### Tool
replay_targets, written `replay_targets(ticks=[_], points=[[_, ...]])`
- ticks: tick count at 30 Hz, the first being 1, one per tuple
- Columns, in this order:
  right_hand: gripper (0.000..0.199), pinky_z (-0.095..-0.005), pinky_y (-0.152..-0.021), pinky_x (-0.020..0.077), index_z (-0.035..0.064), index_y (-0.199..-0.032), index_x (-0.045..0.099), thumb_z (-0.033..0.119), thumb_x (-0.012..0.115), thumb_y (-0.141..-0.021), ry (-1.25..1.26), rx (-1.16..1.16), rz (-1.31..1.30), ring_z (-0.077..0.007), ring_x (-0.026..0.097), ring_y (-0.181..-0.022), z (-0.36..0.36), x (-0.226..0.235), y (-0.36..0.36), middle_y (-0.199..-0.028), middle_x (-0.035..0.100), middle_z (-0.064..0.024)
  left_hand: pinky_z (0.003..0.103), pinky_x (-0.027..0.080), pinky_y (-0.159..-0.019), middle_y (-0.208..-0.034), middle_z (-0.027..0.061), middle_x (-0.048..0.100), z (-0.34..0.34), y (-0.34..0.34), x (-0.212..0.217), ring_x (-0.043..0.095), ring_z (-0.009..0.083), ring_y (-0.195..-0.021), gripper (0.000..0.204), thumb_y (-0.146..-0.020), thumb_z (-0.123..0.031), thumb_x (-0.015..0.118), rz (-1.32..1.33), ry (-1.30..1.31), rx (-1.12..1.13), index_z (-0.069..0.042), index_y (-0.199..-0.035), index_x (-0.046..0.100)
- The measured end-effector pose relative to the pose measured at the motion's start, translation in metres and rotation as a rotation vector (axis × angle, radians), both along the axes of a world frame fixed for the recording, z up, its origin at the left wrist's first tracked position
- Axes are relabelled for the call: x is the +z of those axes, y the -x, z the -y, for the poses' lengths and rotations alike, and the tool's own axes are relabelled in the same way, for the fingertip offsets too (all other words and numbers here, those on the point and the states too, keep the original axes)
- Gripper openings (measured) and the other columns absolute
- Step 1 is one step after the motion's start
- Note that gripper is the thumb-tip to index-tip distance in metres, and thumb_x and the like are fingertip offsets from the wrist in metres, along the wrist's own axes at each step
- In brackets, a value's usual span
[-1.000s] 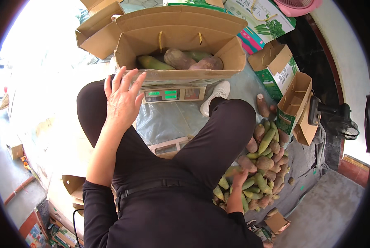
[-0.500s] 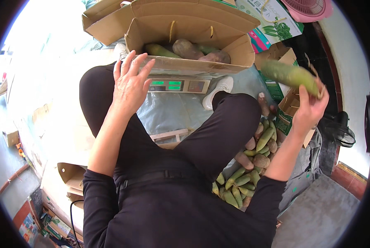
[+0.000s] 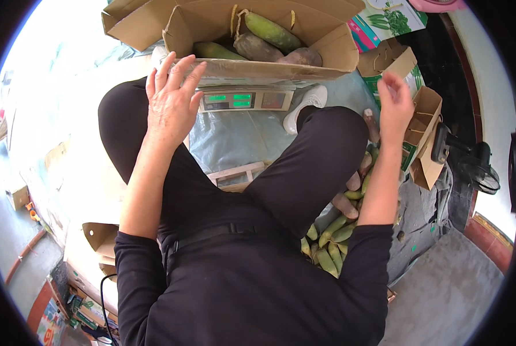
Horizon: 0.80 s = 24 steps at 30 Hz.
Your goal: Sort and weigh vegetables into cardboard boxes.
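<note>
My left hand (image 3: 173, 98) has its fingers spread over the near left rim of a cardboard box (image 3: 281, 70). Long green radishes lie inside the box, one radish (image 3: 274, 32) uppermost, with brownish root vegetables (image 3: 261, 49) beneath it. Under the box stands a digital scale (image 3: 243, 100) with lit green displays. To the right of the box, my right hand (image 3: 395, 104) is raised and empty, its fingers loosely bent and somewhat blurred. Below my right forearm is a heap of green radishes (image 3: 328, 262) and brownish roots (image 3: 344, 205), partly hidden by the arm and my knee.
Opened cartons (image 3: 424, 124) stand at the right, near a black fan (image 3: 478, 170). A printed white-and-green carton (image 3: 393, 20) lies at the upper right. My white shoe (image 3: 307, 106) is beside the scale. A small wooden frame (image 3: 238, 175) sits between my legs.
The green radish that my right hand held is now on top of the others in the box. That hand has drawn back to the right, empty. My left hand stays at the rim.
</note>
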State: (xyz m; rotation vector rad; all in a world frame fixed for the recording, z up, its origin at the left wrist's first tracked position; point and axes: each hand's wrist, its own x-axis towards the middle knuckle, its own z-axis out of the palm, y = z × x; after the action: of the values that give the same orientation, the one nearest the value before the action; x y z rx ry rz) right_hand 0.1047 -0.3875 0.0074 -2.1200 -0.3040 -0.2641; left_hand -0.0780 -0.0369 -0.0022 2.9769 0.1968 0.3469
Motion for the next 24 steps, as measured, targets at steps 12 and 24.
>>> replay_targets(ticks=[12,24], points=[[0.014,-0.0376,-0.060,0.0486,0.0043,-0.086,0.063,0.015,0.062,-0.077,1.053,0.183,-0.592,-0.0326,0.063,-0.074,0.217,-0.275,0.334,-0.082,0.065,-0.0130,0.044,0.027,-0.105,-0.131,0.0010,0.047,0.003,-0.003,0.000,0.033,0.0264,-0.130,0.050,-0.076,-0.011,0.069,0.018,-0.023,0.008,-0.018,-0.123,0.055],[0.015,-0.0300,-0.053,0.0460,0.0001,-0.088,0.064,0.005,0.059,-0.075,0.222,-0.314,-1.347,-0.0161,0.058,-0.060,0.210,-0.329,0.453,-0.070,0.061,-0.0066,0.044,0.030,-0.103,-0.129,0.0049,0.049,0.006,-0.009,-0.009,0.035,0.0295,-0.129,0.051,-0.077,-0.008,0.066,0.061,-0.078,-0.090,-0.016,-0.125,0.054]])
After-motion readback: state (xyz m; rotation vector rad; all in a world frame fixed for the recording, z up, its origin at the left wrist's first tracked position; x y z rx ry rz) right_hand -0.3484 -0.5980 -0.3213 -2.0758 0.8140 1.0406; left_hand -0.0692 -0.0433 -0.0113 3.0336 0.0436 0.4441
